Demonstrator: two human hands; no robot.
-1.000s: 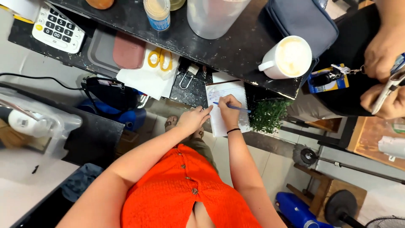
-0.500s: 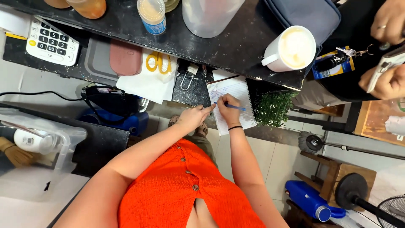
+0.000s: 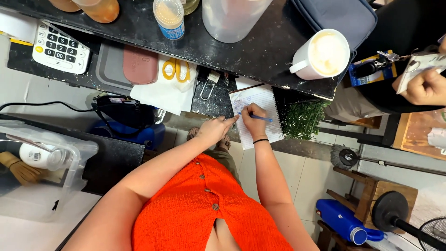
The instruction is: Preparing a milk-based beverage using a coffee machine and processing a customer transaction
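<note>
A lined white notepad (image 3: 265,103) lies at the near edge of the black counter (image 3: 139,25). My right hand (image 3: 253,120) rests on the pad, closed around a blue pen (image 3: 258,118) whose tip touches the paper. My left hand (image 3: 214,130) sits just left of the pad, its fingers pressing the pad's left edge. A black band circles my right wrist.
On the counter are a white mug of frothy coffee (image 3: 323,55), a calculator (image 3: 59,49), yellow scissors (image 3: 176,69) on white paper, a binder clip, jars and a clear jug. Another person's hand (image 3: 425,87) holds a card at right. A small green plant (image 3: 302,120) stands beside the pad.
The view shifted slightly lower over the counter. My right hand with the pen has moved a little down the pad; the left hand stays at its edge.
</note>
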